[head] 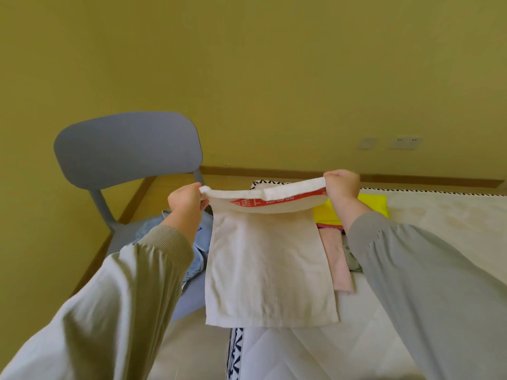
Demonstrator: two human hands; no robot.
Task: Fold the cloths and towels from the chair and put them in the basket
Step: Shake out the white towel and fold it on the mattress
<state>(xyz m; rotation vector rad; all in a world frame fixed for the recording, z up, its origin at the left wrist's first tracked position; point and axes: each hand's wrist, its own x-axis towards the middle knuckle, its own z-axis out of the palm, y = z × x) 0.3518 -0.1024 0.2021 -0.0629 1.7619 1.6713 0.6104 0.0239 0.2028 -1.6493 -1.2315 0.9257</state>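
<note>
I hold a white towel (270,267) with a red printed band up in the air, doubled over so it hangs down in front of me. My left hand (186,201) grips its top left corner and my right hand (341,187) grips its top right corner, the top edge stretched between them. Behind my left arm a blue cloth (201,250) lies crumpled on the seat of the grey chair (126,144). On the mattress behind the towel lie a yellow cloth (370,204), a pink cloth (338,259) and a greyish cloth (352,259). No basket is in view.
The white quilted mattress (452,220) with a black-and-white patterned edge fills the right and bottom. The chair stands against its left side. A yellow wall with sockets (406,142) and a wooden skirting board runs behind. Wooden floor shows at the left.
</note>
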